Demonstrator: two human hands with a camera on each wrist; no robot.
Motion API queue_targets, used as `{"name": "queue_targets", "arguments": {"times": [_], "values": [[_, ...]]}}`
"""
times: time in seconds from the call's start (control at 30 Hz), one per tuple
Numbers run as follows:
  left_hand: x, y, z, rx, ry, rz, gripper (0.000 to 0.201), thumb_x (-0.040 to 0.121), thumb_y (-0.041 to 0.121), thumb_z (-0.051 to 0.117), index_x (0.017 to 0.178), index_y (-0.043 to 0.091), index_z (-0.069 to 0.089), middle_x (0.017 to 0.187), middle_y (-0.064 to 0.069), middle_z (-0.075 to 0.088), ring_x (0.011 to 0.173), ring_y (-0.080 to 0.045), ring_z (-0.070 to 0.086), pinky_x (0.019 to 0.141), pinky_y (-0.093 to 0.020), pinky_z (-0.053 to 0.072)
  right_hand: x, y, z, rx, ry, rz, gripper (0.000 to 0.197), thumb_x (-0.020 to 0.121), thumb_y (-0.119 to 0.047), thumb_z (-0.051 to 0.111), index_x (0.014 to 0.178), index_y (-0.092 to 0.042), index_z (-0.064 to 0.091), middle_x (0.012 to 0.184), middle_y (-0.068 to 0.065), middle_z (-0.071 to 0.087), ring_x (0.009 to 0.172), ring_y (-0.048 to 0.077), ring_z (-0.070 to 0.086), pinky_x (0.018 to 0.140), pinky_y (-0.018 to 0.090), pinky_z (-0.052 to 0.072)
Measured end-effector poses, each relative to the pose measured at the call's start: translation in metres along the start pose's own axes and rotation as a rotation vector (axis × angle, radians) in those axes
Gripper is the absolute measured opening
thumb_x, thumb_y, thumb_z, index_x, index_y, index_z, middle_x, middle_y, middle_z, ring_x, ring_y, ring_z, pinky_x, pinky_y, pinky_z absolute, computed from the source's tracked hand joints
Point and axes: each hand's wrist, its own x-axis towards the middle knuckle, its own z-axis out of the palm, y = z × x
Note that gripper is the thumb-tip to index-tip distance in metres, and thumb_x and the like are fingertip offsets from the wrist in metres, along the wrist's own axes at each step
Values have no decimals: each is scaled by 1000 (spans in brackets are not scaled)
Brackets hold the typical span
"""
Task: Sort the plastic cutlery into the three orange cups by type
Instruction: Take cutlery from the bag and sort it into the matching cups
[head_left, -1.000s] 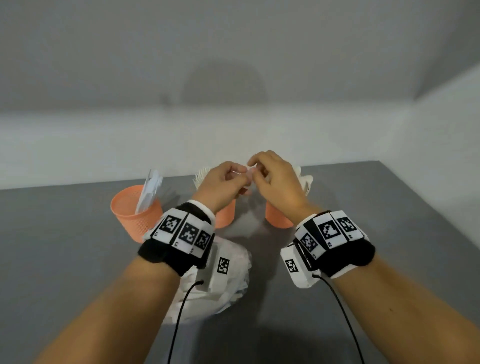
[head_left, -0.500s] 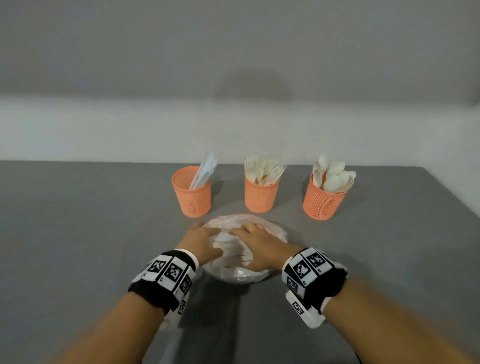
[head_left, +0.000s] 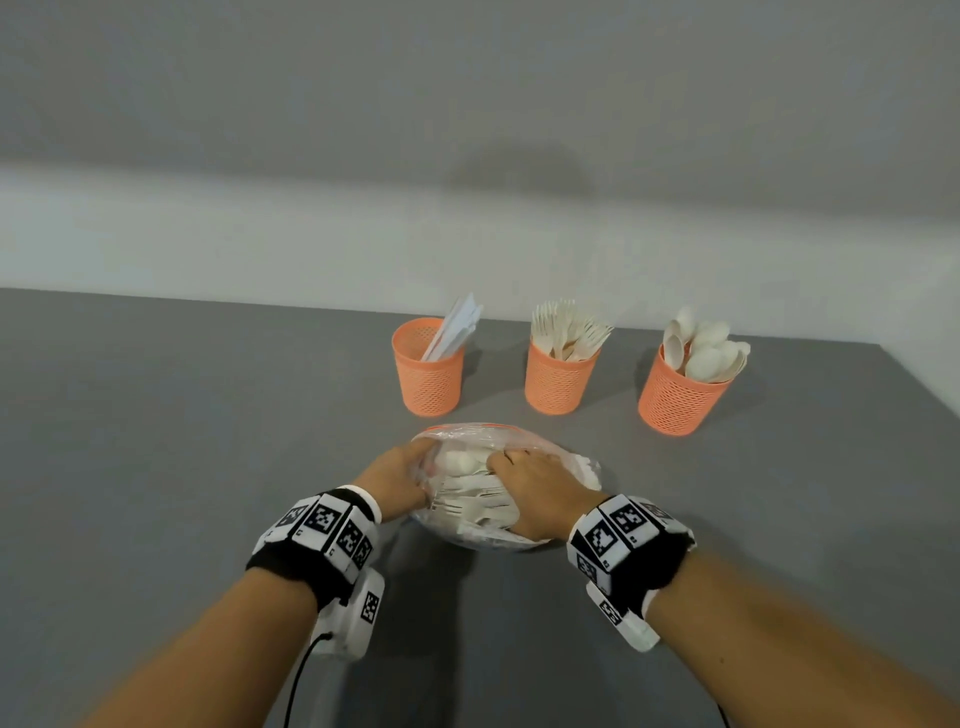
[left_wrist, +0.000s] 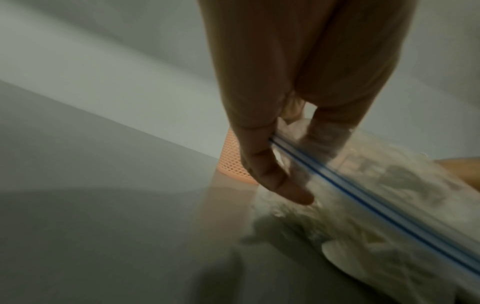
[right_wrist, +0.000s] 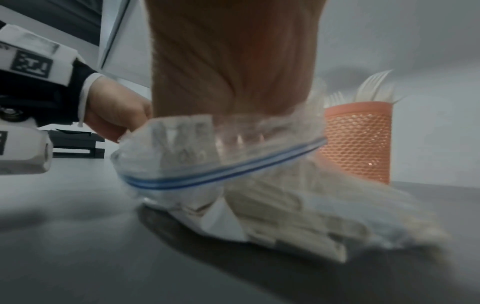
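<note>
Cutlery still unsorted sits in the clear zip-seal plastic bag (head_left: 506, 483) on the grey bench (head_left: 182, 441), directly in front of us and just short of the three orange mesh cups. Our left hand (head_left: 397, 480) pinches the bag's blue-striped rim at its left end, thumb outside and fingers inside. Our right hand (head_left: 540, 493) reaches into the mouth from the right, its fingers curled among the white pieces; whether they have closed on any one we cannot tell. The bag's long axis runs left to right, mouth facing the cups, so whatever we draw out travels forward: knives to the left cup (head_left: 428, 366), forks to the middle cup (head_left: 561, 376), spoons to the right cup (head_left: 683, 392), which the right hand sits nearer. Half a second ago both hands lay much the same on the bag; a second ago they were raised together before the cups.
</note>
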Motion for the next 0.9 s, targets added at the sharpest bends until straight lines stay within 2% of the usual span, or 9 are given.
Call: {"name": "queue_targets", "arguments": {"times": [0.1,0.23,0.37,0.5,0.57,0.67,0.73,0.83,0.9], "values": [[-2,-4,-3,-48,18,19,69,71,-14,59,133,14,45,113,-10,60,107,-26,57,97,-34,45,3,-8,0,-51,-56,23,58,79,-45,65,120,-8,46,121,12,51,113,28,50,98,37,38],[-4,-7,-3,-262,41,9,62,70,-27,53,119,11,50,86,0,56,77,-17,56,73,-20,49,4,-14,1,14,-23,9,42,78,-24,68,112,-9,48,114,9,55,105,26,54,88,32,42],[-4,-5,-6,-232,54,26,62,71,-25,51,126,3,53,88,0,60,72,-11,56,67,-11,49,3,-10,-3,48,-38,62,40,80,-33,63,111,-12,51,108,5,60,100,24,57,81,31,43],[-7,-2,-8,-68,59,47,62,76,-15,50,133,10,51,117,-13,64,103,-28,62,86,-22,42,2,-4,-15,201,-58,76,37,80,-32,62,111,-13,56,113,4,63,105,23,57,83,29,42],[-9,-4,-7,8,57,58,63,79,-12,47,135,15,49,124,-12,61,114,-31,57,92,-22,40,0,0,-24,335,-64,74,42,80,-25,65,119,-13,55,119,3,61,110,21,55,84,23,36],[-11,-3,-3,113,25,77,61,82,-4,50,138,21,45,124,-14,55,114,-31,54,96,-26,39,-4,5,-37,604,-13,102,58,75,-12,72,129,-16,51,117,-3,61,108,14,55,89,21,37],[-11,0,2,181,3,54,56,83,-1,50,136,17,45,125,-16,50,114,-33,52,98,-32,39,-8,6,-42,761,-9,127,62,72,-3,74,128,-13,51,114,-6,58,106,11,53,93,21,38],[-9,6,6,203,-26,-1,63,81,-2,52,140,14,37,137,-11,43,124,-29,46,102,-31,37,-10,6,-39,689,-73,77,66,71,-8,75,131,-16,50,124,-3,59,113,15,55,102,29,41],[-7,8,5,196,-6,10,65,82,-3,50,142,16,34,137,-12,44,123,-28,46,100,-29,37,-12,5,-37,552,-101,65,61,73,-13,72,130,-22,52,124,-2,62,112,15,57,100,30,43]]}}
